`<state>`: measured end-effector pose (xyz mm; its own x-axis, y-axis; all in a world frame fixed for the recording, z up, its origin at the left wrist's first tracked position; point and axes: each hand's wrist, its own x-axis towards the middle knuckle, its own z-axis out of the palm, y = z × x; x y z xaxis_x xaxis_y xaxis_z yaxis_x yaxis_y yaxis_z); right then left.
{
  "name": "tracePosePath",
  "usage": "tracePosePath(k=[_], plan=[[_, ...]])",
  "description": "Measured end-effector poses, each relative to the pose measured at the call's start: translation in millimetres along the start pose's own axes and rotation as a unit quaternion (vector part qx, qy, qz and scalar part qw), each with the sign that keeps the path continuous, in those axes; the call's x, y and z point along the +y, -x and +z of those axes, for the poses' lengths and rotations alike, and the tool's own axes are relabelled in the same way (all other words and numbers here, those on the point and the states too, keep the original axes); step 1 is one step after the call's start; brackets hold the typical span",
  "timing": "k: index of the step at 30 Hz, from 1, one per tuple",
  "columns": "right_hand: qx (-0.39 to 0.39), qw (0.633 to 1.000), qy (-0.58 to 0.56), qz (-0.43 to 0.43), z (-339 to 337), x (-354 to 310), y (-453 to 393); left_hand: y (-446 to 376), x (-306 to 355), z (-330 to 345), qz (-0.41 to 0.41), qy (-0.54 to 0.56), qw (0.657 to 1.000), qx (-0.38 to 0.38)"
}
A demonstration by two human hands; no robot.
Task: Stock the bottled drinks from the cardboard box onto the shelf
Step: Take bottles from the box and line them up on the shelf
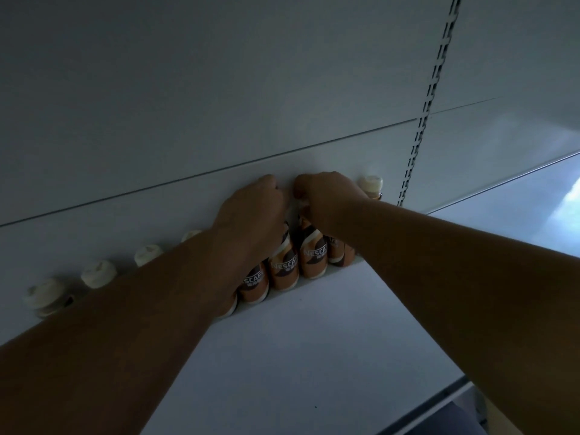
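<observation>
**Both hands on bottle tops at the back of the shelf**

Both arms reach forward and up across the white shelf (329, 324), forearms bare and nearly straight. The left hand (251, 211) is curled over the top of one bottle (284, 265), fingers bent down around its neck and cap, so the cap itself is hidden. The right hand (326, 196) is closed the same way over the top of the neighbouring bottle (314, 252), knuckles up and fingers wrapped around the cap. The two hands sit just beside each other, almost touching, close against the white back panel (219, 89).

The bottles carry brown and cream sleeves with white lettering that reads "NESCAFÉ", partly cut off by the arms; smaller print beneath it is too blurred to read.

The bottles stand upright in a single row along the back panel, touching one another. To the left of the left forearm, cream caps (99, 273) of more bottles show in the row. One more capped bottle (371, 185) stands at the right end, near the slotted metal upright (420, 127). The cardboard box is not clearly visible.
</observation>
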<state>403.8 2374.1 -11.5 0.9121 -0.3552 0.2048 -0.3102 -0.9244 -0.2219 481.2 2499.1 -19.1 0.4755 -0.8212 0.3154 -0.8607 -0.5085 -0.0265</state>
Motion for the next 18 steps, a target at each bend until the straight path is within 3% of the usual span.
tracePosePath(k=[5,8,13,18], plan=[[-0.034,0.999,-0.023,0.006,-16.9,3.2,5.1,2.3,5.3,-8.8,0.033,-0.044,0.998,0.010],[0.010,0.999,-0.037,0.025,-31.5,21.4,11.1,-0.2,11.4,-12.9,0.061,-0.066,0.995,0.037],[0.064,0.996,-0.026,0.057,-34.1,74.1,29.1,-24.8,42.6,-7.9,0.098,0.019,0.993,0.055],[0.001,0.999,-0.014,0.031,-23.4,102.9,35.4,-51.2,72.2,12.9,0.128,0.011,0.991,0.031]])
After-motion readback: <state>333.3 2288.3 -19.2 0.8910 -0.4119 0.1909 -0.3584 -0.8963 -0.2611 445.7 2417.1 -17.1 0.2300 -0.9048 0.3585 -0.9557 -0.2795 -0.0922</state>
